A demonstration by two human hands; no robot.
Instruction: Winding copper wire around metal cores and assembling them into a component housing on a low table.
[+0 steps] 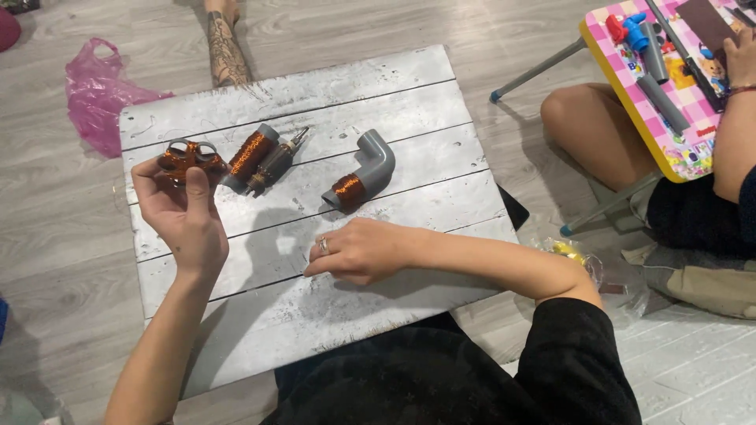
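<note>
I see a pink plastic bag (98,90) on the grey floorboards (63,260) at the upper left. On the right, another person's bare knee (587,130) sits under a small folding table (642,118) — pink-checked, yellow-edged — with grey pipe pieces (657,79) and a blue fitting (635,33) on top. A tattooed leg (226,47) lies beyond the board.

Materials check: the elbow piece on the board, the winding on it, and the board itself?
Elbow fitting: looks like grey plastic pipe, matte and smooth with a moulded bend. Winding: probably thin copper wire, an orange metallic sheen with fine ribbing. Board: seemingly wooden planks, with grooves between them and worn silver-grey paint.
</note>
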